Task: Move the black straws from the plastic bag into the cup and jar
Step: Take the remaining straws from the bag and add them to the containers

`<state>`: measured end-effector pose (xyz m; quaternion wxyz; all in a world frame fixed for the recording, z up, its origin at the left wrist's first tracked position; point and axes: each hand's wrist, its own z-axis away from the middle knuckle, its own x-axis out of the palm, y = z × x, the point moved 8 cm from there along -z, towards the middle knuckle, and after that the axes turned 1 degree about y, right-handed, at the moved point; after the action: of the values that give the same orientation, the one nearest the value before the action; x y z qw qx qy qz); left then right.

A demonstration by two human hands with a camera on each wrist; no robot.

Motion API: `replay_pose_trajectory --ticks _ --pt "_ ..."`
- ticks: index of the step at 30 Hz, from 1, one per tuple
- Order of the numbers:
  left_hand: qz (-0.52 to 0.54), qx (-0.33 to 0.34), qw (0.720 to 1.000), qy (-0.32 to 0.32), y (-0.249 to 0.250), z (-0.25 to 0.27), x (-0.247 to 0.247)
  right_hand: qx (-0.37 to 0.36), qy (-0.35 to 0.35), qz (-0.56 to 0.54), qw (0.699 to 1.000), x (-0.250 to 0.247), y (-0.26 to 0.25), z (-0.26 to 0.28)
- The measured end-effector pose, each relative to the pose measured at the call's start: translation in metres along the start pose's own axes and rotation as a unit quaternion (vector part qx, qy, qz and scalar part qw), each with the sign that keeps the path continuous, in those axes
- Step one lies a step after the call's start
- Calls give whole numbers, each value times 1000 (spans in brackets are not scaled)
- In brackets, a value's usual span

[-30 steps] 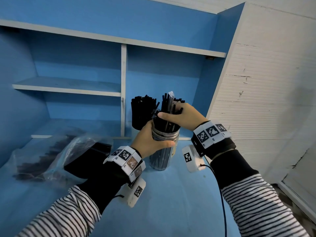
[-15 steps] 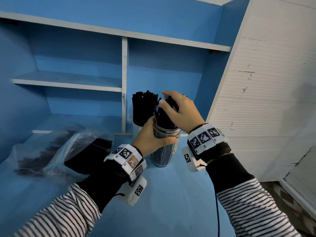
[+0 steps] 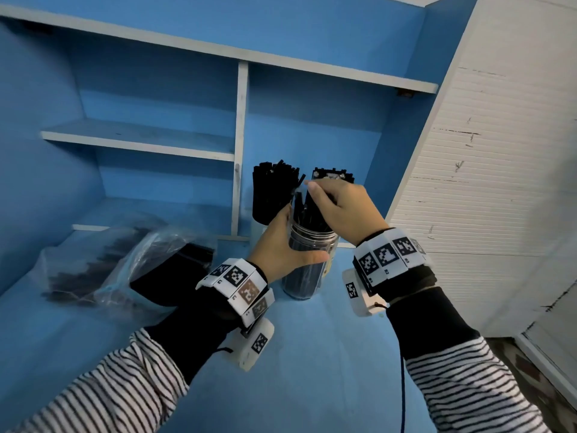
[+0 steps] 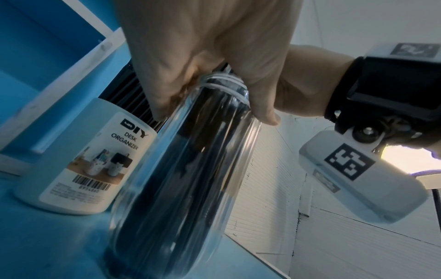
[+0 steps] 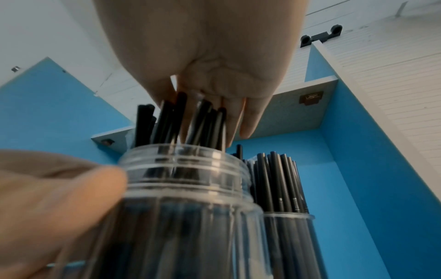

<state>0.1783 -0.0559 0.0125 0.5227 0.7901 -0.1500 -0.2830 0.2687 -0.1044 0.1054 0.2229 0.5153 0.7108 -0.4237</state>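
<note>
A clear plastic jar [image 3: 307, 276] stands on the blue desk, packed with black straws [image 5: 198, 122]. My left hand [image 3: 281, 248] grips the jar just below its threaded neck [image 4: 222, 83]. My right hand [image 3: 340, 210] arches over the jar mouth, thumb and fingers round the upper ends of the straw bundle. A few straw tops and a bit of clear wrapper show above the hand. Behind the jar to the left, a white cup [image 4: 78, 162] labelled as a desk organizer holds a dense bunch of straws [image 3: 271, 192]. The crumpled plastic bag [image 3: 103, 267] with more straws lies at the left.
Blue shelving with a white upright divider [image 3: 239, 145] rises right behind the cup and jar. A white slatted panel [image 3: 484, 182] stands close on the right. Blue desk surface [image 3: 312, 370] stretches toward me in front of the jar.
My right hand has pushed its bundle of straws down into the jar and now sits lower over the mouth. My left hand has kept its hold on the jar.
</note>
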Motion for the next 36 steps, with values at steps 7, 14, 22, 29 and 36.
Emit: replay_pose_trajectory --ticks 7,14,22,29,36 --pt "-121 1 986 118 4 44 -80 -103 180 -96 973 -16 -53 16" --pt "-291 -28 940 175 -5 89 -185 -88 21 -272 958 81 -102 29" --pt "-240 -83 963 90 -46 104 -210 -28 -180 -155 971 182 -115 17" --pt "-194 -99 959 180 -57 102 -227 -23 -289 -43 956 241 -109 11" --pt "-151 -82 963 209 -45 106 -227 -24 -293 -35 955 255 -115 10"
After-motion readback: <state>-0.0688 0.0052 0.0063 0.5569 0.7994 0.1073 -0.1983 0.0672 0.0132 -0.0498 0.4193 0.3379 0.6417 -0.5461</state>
